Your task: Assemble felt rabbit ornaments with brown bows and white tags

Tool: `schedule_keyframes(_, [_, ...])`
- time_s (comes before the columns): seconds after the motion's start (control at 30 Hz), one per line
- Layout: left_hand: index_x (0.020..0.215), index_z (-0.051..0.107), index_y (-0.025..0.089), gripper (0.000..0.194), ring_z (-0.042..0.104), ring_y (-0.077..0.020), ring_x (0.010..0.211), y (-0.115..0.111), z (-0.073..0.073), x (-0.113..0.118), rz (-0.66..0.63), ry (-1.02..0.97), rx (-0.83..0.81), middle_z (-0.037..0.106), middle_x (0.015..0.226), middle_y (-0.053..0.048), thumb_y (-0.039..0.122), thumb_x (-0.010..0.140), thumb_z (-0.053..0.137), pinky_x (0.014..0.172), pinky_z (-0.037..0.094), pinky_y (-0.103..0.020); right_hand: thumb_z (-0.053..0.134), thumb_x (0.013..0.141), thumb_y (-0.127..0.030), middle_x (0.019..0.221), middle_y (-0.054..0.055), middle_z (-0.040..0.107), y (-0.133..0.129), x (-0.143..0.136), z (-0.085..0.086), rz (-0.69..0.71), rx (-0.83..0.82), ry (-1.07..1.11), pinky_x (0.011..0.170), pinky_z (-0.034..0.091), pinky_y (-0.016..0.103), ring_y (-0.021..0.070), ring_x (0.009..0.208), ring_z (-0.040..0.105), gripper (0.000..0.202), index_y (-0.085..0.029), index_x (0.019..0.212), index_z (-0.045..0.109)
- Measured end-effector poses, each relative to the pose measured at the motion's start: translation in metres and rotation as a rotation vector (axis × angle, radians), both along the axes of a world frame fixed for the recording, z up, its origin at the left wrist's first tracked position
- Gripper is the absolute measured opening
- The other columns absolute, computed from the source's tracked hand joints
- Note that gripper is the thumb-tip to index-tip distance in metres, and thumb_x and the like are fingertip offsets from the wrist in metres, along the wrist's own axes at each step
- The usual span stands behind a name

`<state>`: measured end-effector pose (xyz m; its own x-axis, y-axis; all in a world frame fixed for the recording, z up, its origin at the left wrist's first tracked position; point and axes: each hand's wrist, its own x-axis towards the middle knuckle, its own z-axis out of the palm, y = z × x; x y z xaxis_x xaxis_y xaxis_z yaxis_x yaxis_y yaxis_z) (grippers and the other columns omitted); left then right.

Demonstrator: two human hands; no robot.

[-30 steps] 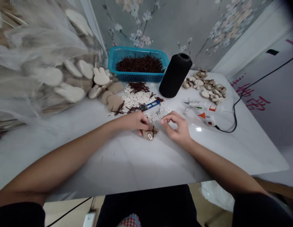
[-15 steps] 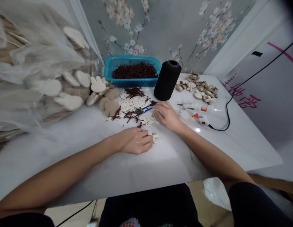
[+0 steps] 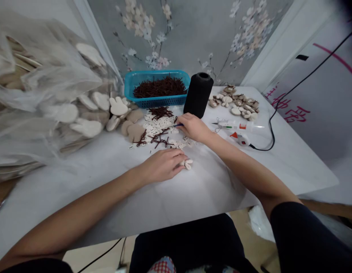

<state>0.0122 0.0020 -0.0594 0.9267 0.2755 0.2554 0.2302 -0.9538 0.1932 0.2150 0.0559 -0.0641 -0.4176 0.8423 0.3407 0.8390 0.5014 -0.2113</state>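
Observation:
My left hand (image 3: 168, 165) rests low over the table with its fingers closed on a small white bunny-shaped piece (image 3: 187, 163), whose ears stick out past the fingertips. Farther back, my right hand (image 3: 192, 126) grips blue tweezers (image 3: 178, 125), their tip over the pile of small white tags (image 3: 159, 124). Several dark brown bows (image 3: 161, 142) lie between the tags and my left hand. Behind the tags is a small heap of brown bows (image 3: 160, 112). A black thread cone (image 3: 198, 94) stands just behind my right hand.
A blue basket (image 3: 157, 101) of brown bows stands at the back. Plastic bags (image 3: 51, 87) of bunny shapes fill the left. Finished-looking bunnies (image 3: 240, 102) lie back right, near a glue gun (image 3: 243, 139) with a black cord and pointed scissors (image 3: 218, 125).
My right hand has picked up the blue tweezers, which lay under its fingertips before. My left hand has shifted slightly, its fingers now straighter on the white piece. The view has moved a little.

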Motion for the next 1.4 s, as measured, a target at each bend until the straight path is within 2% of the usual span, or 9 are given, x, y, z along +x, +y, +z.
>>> schedule_keyframes(0.13, [0.100, 0.066, 0.017, 0.019, 0.063, -0.0181, 0.087, -0.004, -0.003, 0.003, 0.034, 0.051, 0.020, 0.067, 0.097, -0.005, 0.022, 0.091, 0.051, 0.073, 0.051, -0.028, 0.036, 0.096, -0.021, 0.088, 0.006, 0.062, -0.028, 0.012, 0.008, -0.193, 0.000, 0.318, 0.069, 0.043, 0.030, 0.0186, 0.074, 0.057, 0.028, -0.015, 0.123, 0.041])
schedule_keyframes(0.2, [0.092, 0.067, 0.016, 0.018, 0.063, -0.0177, 0.087, -0.006, -0.006, 0.003, 0.029, 0.053, 0.069, 0.067, 0.095, -0.005, 0.017, 0.091, 0.050, 0.070, 0.051, -0.026, 0.033, 0.098, -0.026, 0.082, 0.003, 0.062, -0.053, 0.019, 0.014, -0.213, -0.048, 0.418, 0.067, 0.045, 0.029, 0.0170, 0.067, 0.058, 0.038, -0.017, 0.135, 0.031])
schedule_keyframes(0.3, [0.088, 0.067, 0.013, 0.023, 0.063, -0.0171, 0.086, -0.006, -0.010, 0.001, -0.064, 0.022, 0.224, 0.069, 0.094, -0.007, 0.007, 0.090, 0.044, 0.067, 0.051, -0.025, 0.030, 0.100, -0.036, 0.082, 0.003, 0.064, -0.095, 0.027, 0.016, -0.174, -0.184, 0.395, 0.070, 0.047, 0.031, 0.0176, 0.073, 0.061, 0.037, -0.021, 0.128, 0.047])
schedule_keyframes(0.37, [0.089, 0.067, 0.013, 0.026, 0.064, -0.0170, 0.085, -0.005, -0.012, -0.001, -0.142, -0.010, 0.314, 0.070, 0.095, -0.007, 0.005, 0.090, 0.042, 0.066, 0.052, -0.025, 0.029, 0.100, -0.037, 0.091, 0.005, 0.066, -0.121, 0.030, 0.013, -0.156, -0.257, 0.374, 0.076, 0.049, 0.032, 0.0182, 0.084, 0.063, 0.037, -0.021, 0.118, 0.058])
schedule_keyframes(0.43, [0.089, 0.067, 0.014, 0.027, 0.065, -0.0166, 0.086, -0.002, -0.012, -0.002, -0.191, -0.037, 0.353, 0.071, 0.096, -0.007, 0.006, 0.090, 0.041, 0.067, 0.053, -0.025, 0.034, 0.099, -0.034, 0.101, 0.006, 0.067, -0.139, 0.031, 0.008, -0.144, -0.301, 0.354, 0.081, 0.049, 0.032, 0.0185, 0.091, 0.063, 0.034, -0.022, 0.117, 0.061])
schedule_keyframes(0.53, [0.089, 0.067, 0.016, 0.027, 0.066, -0.0150, 0.088, 0.003, -0.011, -0.002, -0.218, -0.068, 0.317, 0.072, 0.097, -0.005, 0.008, 0.090, 0.040, 0.072, 0.054, -0.024, 0.044, 0.096, -0.032, 0.095, 0.007, 0.065, -0.156, 0.029, 0.002, -0.122, -0.293, 0.297, 0.077, 0.051, 0.032, 0.0177, 0.084, 0.063, 0.033, -0.023, 0.123, 0.059])
schedule_keyframes(0.7, [0.088, 0.066, 0.017, 0.024, 0.066, -0.0149, 0.079, 0.006, -0.008, 0.000, -0.206, -0.097, 0.156, 0.072, 0.092, -0.004, 0.015, 0.090, 0.043, 0.067, 0.052, -0.025, 0.056, 0.091, -0.031, 0.085, 0.005, 0.063, -0.166, 0.017, 0.000, -0.099, -0.169, 0.156, 0.068, 0.049, 0.029, 0.0170, 0.077, 0.058, 0.031, -0.024, 0.120, 0.063])
schedule_keyframes(0.97, [0.079, 0.065, 0.018, 0.017, 0.064, -0.0153, 0.078, 0.007, -0.003, 0.003, -0.181, -0.072, -0.069, 0.070, 0.089, -0.003, 0.015, 0.083, 0.049, 0.070, 0.049, -0.026, 0.059, 0.088, -0.032, 0.084, -0.001, 0.068, -0.169, -0.007, 0.005, -0.219, -0.122, -0.023, 0.051, 0.034, 0.025, 0.0148, 0.073, 0.061, 0.024, -0.033, 0.111, 0.068])
schedule_keyframes(1.4, [0.073, 0.062, 0.017, 0.019, 0.060, -0.0166, 0.077, 0.007, -0.004, 0.004, -0.166, 0.019, -0.072, 0.066, 0.084, -0.003, 0.014, 0.083, 0.046, 0.070, 0.044, -0.028, 0.055, 0.089, -0.026, 0.077, 0.006, 0.067, -0.158, -0.027, 0.022, -0.187, -0.165, -0.297, 0.046, 0.023, 0.029, 0.0217, 0.073, 0.060, 0.020, -0.027, 0.101, 0.071])
